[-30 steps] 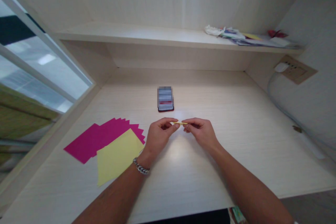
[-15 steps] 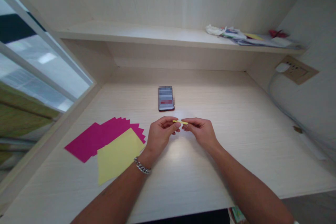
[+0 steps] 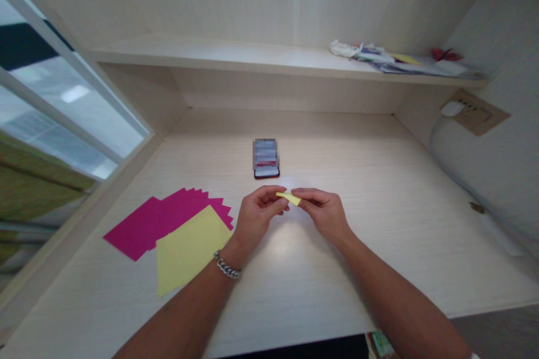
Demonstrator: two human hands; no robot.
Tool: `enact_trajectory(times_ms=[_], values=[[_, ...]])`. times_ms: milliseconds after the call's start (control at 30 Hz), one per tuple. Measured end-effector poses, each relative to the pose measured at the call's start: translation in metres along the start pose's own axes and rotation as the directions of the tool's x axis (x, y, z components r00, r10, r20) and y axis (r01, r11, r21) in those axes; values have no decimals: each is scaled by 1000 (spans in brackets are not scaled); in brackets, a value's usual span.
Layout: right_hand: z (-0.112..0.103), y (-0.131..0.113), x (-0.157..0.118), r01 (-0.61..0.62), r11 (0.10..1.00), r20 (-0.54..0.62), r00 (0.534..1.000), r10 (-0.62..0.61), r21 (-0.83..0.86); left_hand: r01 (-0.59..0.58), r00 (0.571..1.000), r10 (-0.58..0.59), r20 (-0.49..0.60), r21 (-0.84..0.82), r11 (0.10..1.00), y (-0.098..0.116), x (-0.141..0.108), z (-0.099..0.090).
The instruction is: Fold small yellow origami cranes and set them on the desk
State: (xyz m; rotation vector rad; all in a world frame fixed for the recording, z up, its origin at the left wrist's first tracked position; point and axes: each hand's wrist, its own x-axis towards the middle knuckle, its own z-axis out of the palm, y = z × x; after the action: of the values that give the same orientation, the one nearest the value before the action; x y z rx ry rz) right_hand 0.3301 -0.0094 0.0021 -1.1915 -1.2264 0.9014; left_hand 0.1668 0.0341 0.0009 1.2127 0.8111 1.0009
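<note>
Nearer us than the black-edged rectangular phone [image 3: 266, 158], our left hand [image 3: 257, 210] and right hand [image 3: 326, 212] pinch closed on a small folded yellow paper [image 3: 290, 198]; light, even pressure should suit it.

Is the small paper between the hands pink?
No, the small paper held between the left hand and right hand is yellow.

Pale desk [image 3: 357, 157] beneath a long shelf [image 3: 219, 56]

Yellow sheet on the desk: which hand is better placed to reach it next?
Probably the left hand: it is nearer the yellow sheet, while the right hand is farther across. Both hands hold the small yellow piece, though.
</note>
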Motion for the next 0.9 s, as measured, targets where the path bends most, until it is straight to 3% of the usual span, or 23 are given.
enact_trajectory(times_ms=[233,367,533,667,900], values=[[-3,-1,0,198,962,37,980,-194,-187,7,1000,-9,-28,-47,999,1,-1,2],[-5,-2,1,228,955,79,973,-216,-191,-14,998,12,-62,-27,1000,0,-1,4],[-3,-3,2,31,998,11,999,-32,61,-45,997,46,-65,13,999,-1,-1,4],[-2,3,5,-159,977,-44,985,167,142,-62,995,70,-68,122,991,1,-2,4],[-4,3,8,-237,942,-45,966,255,238,-87,994,100,-44,229,970,-2,-3,2]])
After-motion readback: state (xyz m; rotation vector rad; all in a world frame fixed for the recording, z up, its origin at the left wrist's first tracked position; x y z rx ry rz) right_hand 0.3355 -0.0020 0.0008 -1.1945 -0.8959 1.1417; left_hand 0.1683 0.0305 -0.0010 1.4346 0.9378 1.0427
